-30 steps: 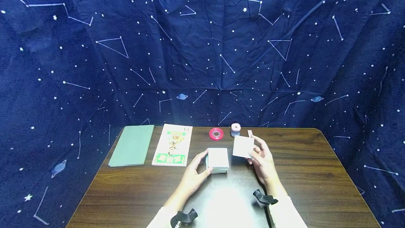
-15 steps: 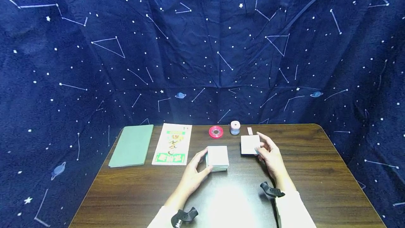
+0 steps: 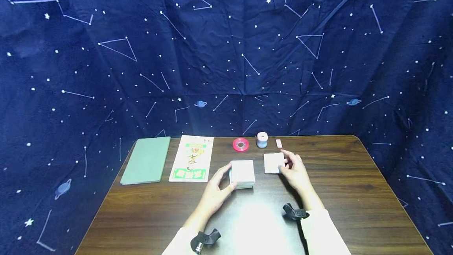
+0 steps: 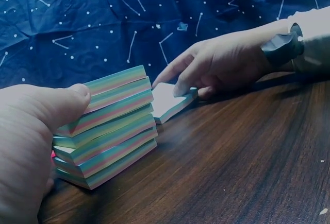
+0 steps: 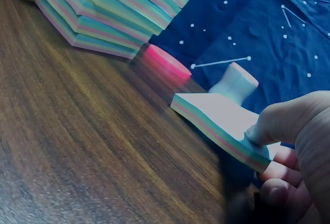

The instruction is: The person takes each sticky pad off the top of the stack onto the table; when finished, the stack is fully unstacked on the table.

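Observation:
A stack of sticky note pads (image 3: pixel 242 171) stands on the table, white on top with edges striped green, yellow and pink in the left wrist view. My left hand (image 3: pixel 214 196) holds it from the left, thumb at the near side and fingers along the far side. To the right, my right hand (image 3: pixel 296 173) pinches a single sticky note pad (image 3: pixel 273 163) at its right edge. In the right wrist view the thumb presses on top of that pad (image 5: pixel 219 113) with fingers underneath. It sits low over the table, apart from the stack.
Behind the pads lie a pink-red tape roll (image 3: pixel 240 145), a white and bluish spool (image 3: pixel 262 140) and a small white rectangular piece (image 3: pixel 278 143). A booklet with a colourful cover (image 3: pixel 191 159) and a green notebook (image 3: pixel 146 160) lie at left. A starry blue cloth (image 3: pixel 226 70) hangs behind the table.
My right hand has carried the single pad rightward, then back left and down close to the table. The small white piece behind is now uncovered. My left hand stays at the stack.

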`<action>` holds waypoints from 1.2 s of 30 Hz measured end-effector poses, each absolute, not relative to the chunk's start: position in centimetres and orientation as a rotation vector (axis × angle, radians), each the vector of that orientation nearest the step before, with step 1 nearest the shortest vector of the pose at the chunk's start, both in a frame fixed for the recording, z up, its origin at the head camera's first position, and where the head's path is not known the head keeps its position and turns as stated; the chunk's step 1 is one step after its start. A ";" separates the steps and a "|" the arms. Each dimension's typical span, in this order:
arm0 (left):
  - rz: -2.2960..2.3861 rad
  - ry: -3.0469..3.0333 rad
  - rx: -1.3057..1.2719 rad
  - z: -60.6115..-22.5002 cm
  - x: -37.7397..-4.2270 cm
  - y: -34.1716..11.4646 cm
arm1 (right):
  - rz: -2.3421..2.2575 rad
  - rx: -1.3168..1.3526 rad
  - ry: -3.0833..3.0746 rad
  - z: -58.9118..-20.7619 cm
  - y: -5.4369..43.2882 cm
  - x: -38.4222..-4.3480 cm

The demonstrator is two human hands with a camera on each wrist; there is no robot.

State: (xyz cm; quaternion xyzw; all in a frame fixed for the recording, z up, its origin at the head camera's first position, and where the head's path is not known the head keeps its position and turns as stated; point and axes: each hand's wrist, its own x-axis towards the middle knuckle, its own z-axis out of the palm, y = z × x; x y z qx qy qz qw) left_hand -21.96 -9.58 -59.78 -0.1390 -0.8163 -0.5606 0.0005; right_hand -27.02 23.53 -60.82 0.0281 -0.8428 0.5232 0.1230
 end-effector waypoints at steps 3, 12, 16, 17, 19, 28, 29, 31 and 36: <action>-1.755 -2.575 -0.435 -59.8 -22.1 -9.6 | 1.497 0.063 -2.472 -60.6 23.3 -26.9; -1.757 -2.575 -0.444 -59.8 -22.1 -9.6 | 1.408 0.008 -2.581 -60.2 22.7 -26.7; -1.761 -2.564 -0.436 -59.8 -21.9 -9.6 | 1.497 -0.032 -2.548 -60.3 22.7 -26.6; -1.764 -2.560 -0.434 -59.8 -21.9 -9.6 | 1.541 -0.052 -2.520 -60.4 22.8 -26.6; -1.772 -2.549 -0.427 -59.8 -21.9 -9.6 | 1.663 -0.093 -2.428 -60.4 22.9 -26.6; -1.795 -2.537 -0.438 -59.8 -21.7 -9.5 | 2.232 -0.177 -1.906 -60.9 23.8 -26.4; -1.797 -2.536 -0.438 -59.8 -21.8 -9.4 | 2.309 -0.147 -1.831 -60.8 24.1 -26.3; -1.802 -2.535 -0.434 -59.6 -21.8 -9.4 | 2.461 -0.055 -1.670 -60.7 24.4 -26.2; -1.813 -2.535 -0.425 -59.4 -21.9 -9.6 | 2.664 0.229 -1.414 -60.2 24.0 -26.1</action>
